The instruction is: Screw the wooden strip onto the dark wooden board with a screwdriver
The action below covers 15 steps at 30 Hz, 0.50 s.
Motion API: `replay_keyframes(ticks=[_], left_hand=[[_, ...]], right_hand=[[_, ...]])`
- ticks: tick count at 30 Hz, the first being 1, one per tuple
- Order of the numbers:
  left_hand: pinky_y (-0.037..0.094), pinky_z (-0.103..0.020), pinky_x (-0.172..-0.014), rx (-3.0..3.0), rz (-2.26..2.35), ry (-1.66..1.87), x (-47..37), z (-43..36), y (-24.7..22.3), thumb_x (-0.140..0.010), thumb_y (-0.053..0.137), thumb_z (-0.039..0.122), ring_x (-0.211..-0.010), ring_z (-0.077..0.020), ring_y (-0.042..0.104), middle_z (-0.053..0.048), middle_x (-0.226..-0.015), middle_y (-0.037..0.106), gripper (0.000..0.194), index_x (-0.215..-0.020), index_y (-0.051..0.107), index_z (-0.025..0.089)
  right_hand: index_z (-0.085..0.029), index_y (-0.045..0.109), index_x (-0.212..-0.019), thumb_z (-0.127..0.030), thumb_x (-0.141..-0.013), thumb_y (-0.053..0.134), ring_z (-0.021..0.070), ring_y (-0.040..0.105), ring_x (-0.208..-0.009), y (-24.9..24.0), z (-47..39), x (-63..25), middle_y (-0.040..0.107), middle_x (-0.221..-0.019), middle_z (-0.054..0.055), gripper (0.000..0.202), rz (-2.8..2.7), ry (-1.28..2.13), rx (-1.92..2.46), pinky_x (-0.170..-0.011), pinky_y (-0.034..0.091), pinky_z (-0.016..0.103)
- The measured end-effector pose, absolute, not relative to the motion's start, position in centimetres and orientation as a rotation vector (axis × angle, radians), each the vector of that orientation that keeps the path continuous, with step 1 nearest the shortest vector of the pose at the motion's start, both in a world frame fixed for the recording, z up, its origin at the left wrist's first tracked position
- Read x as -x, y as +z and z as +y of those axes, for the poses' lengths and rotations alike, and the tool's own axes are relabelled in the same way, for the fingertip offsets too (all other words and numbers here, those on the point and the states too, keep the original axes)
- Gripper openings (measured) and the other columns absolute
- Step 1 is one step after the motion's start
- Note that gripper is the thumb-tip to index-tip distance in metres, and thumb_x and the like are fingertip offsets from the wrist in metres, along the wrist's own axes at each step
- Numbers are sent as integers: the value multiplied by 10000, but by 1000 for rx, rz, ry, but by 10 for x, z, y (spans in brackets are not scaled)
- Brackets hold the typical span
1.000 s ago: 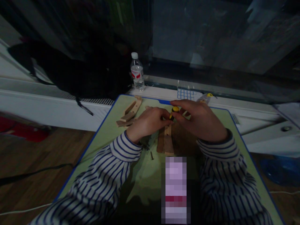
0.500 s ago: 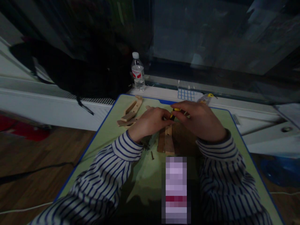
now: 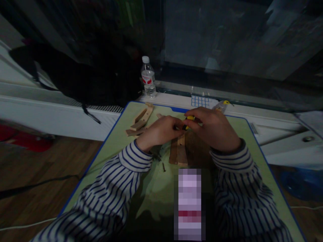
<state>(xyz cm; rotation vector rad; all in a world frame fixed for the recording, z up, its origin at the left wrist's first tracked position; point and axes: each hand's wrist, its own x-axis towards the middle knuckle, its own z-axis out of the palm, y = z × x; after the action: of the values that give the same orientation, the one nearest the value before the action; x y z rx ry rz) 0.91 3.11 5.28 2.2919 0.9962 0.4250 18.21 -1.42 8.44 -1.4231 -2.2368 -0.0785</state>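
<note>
My right hand (image 3: 210,127) is closed, its thumb and fingertips around the handle of a yellow-and-black screwdriver (image 3: 189,118). Its lower end is hidden by my fingers. Close against it, my left hand (image 3: 163,130) has its fingers curled together; what they grip is out of sight. Below both hands lies a wooden piece with holes (image 3: 182,154), its far part covered by them. It rests on a darker wooden board (image 3: 174,153). A loose screw (image 3: 164,167) lies left of the board, with more small dark hardware (image 3: 156,156) by my left cuff.
Several shaped wooden pieces (image 3: 142,117) lie at the back left of the green, blue-edged table (image 3: 151,201). On the sill behind stand a water bottle (image 3: 148,79) and a clear plastic bag (image 3: 220,106). A black bag (image 3: 83,79) sits left. A pixelated patch hides the front.
My right hand has shifted slightly left and turned a little with the screwdriver handle. My left hand stays almost in place, and the wooden pieces look unmoved.
</note>
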Motion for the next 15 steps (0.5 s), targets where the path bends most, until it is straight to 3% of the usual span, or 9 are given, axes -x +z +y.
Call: replay_keyframes(ticks=[7,15], left_hand=[[433,-258,-639,-2275,1074,472,-10,32,49,-819,605,365,-762,-171,647,-32,-841,731,215,-913,726,213],[427,-264,-657,-2317,1029,485,-8,33,47,-840,579,348,-741,-159,640,-30,-845,734,213,-909,723,207]], right_hand=[[-142,669,-1054,-352,-880,557,199,667,-777,84,-15,-181,716,-1007,100,295,-2232,-45,1373,-727,507,346],[-151,618,-1184,-215,-870,520,209,667,-956,86,-18,-183,682,-1164,97,336,-2295,57,1307,-831,522,355]])
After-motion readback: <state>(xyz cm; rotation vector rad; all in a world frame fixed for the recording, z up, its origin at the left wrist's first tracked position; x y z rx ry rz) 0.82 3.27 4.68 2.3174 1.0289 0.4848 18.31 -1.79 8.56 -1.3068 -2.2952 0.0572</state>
